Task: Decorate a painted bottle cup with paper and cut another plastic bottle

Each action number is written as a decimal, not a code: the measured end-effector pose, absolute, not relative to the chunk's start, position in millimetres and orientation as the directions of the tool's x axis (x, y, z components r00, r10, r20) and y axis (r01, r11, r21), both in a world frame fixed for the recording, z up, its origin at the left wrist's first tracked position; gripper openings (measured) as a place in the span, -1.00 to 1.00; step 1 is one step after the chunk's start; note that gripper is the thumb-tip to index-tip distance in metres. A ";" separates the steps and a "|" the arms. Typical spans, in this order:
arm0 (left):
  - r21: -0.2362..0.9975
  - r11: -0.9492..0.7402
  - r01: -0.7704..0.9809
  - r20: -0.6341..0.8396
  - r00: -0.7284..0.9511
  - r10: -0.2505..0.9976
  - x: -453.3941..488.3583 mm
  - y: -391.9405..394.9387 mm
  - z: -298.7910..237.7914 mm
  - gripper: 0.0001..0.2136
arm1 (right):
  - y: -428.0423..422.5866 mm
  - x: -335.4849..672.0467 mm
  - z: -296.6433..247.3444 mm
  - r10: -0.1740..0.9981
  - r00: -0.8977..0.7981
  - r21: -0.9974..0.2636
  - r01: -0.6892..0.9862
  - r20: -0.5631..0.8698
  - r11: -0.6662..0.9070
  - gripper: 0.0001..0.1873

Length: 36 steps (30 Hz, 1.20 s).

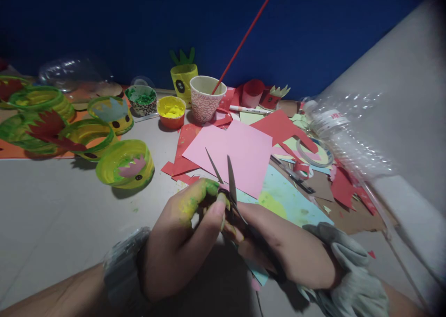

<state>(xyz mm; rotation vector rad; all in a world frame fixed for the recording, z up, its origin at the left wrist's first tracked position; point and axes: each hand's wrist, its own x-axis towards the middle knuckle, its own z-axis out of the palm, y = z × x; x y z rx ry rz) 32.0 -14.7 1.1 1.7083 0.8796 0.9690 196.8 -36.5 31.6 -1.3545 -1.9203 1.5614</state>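
Observation:
My right hand point(278, 242) grips a pair of scissors point(232, 182) with dark handles, fingers wrapped round them. The blades are spread apart and point away from me over a pink paper sheet point(240, 145). My left hand point(188, 233), smeared with green and yellow paint, is closed in a pinch right beside the blades. Between its thumb and forefinger shows a small dark piece point(223, 192); its kind is too small to make out. Both hands are close together, and the right fingertips are partly hidden behind the scissors.
Painted yellow-green rings point(125, 163) with paper crests stand at the left. Paint cups, yellow point(171, 115) and green point(141, 98), and a patterned cup point(207, 98) with a red stick are at the back. Red paper scraps point(275, 126), a tape roll point(313, 152) and a plastic bottle point(348, 135) lie right.

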 end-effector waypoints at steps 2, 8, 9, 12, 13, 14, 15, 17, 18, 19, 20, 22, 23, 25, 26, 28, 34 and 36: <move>0.950 -0.287 0.122 0.211 0.426 0.880 32.3 -15.3 1.8 -0.84 | -36.7 196.7 31.3 0.819 -0.497 -0.892 0.450 -0.288 -0.041 -0.80; 0.953 -0.277 0.126 0.191 0.461 0.867 28.8 -16.3 2.3 -0.86 | -35.2 196.1 34.2 0.802 -0.502 -0.884 0.464 -0.323 -0.065 -0.82; 0.955 -0.270 0.125 0.188 0.449 0.874 28.8 -16.5 2.2 -0.85 | -35.3 196.2 34.4 0.801 -0.507 -0.888 0.454 -0.319 -0.066 -0.82; 0.965 -0.239 0.107 0.175 0.416 0.892 30.7 -16.6 2.7 -0.83 | -36.2 195.9 34.4 0.826 -0.482 -0.904 0.420 -0.293 -0.076 -0.78; 0.968 -0.232 0.099 0.171 0.416 0.893 31.4 -16.6 3.1 -0.82 | -36.3 195.6 34.4 0.835 -0.468 -0.907 0.414 -0.290 -0.082 -0.75; 0.970 -0.225 0.092 0.167 0.424 0.890 32.0 -16.6 3.4 -0.82 | -36.1 195.3 34.4 0.837 -0.463 -0.908 0.410 -0.293 -0.091 -0.72; 0.971 -0.221 0.087 0.162 0.436 0.885 32.3 -16.6 3.5 -0.82 | -35.7 195.1 34.4 0.832 -0.468 -0.909 0.405 -0.298 -0.098 -0.70; 0.975 -0.209 0.082 0.150 0.456 0.877 31.9 -16.7 3.1 -0.84 | -34.4 194.7 34.5 0.812 -0.495 -0.912 0.396 -0.310 -0.107 -0.65; 0.976 -0.204 0.078 0.145 0.468 0.872 31.4 -16.7 2.7 -0.84 | -33.6 194.6 34.4 0.802 -0.508 -0.914 0.390 -0.315 -0.112 -0.63; 0.978 -0.195 0.074 0.136 0.478 0.867 30.9 -16.7 2.2 -0.85 | -33.1 194.6 34.2 0.794 -0.519 -0.916 0.383 -0.317 -0.115 -0.60; 0.980 -0.188 0.068 0.132 0.484 0.865 30.4 -16.5 1.9 -0.85 | -32.8 194.7 33.9 0.790 -0.526 -0.918 0.379 -0.317 -0.115 -0.57; 0.983 -0.175 0.056 0.127 0.482 0.867 29.9 -15.7 1.7 -0.85 | -33.1 194.9 32.7 0.790 -0.528 -0.916 0.388 -0.312 -0.103 -0.52; 0.984 -0.172 0.053 0.125 0.484 0.866 29.8 -15.1 2.0 -0.85 | -33.6 195.1 31.8 0.793 -0.526 -0.913 0.398 -0.307 -0.089 -0.50; 0.984 -0.167 0.053 0.118 0.502 0.857 29.7 -14.2 2.7 -0.84 | -35.0 195.6 29.3 0.803 -0.521 -0.908 0.414 -0.289 -0.058 -0.49; 0.985 -0.165 0.050 0.117 0.512 0.851 29.6 -13.9 2.9 -0.84 | -35.7 196.0 27.7 0.803 -0.523 -0.907 0.417 -0.284 -0.049 -0.49; 0.986 -0.163 0.039 0.118 0.530 0.840 29.3 -13.9 2.6 -0.84 | -36.9 196.8 24.1 0.797 -0.531 -0.908 0.415 -0.289 -0.052 -0.48; 0.981 -0.182 0.064 0.126 0.504 0.854 28.1 -15.5 0.2 -0.82 | -38.6 199.5 17.2 0.780 -0.561 -0.933 0.353 -0.277 -0.077 -0.48; 0.982 -0.179 0.062 0.123 0.511 0.850 27.8 -15.5 -0.1 -0.83 | -39.4 199.6 17.3 0.796 -0.530 -0.917 0.392 -0.293 -0.077 -0.45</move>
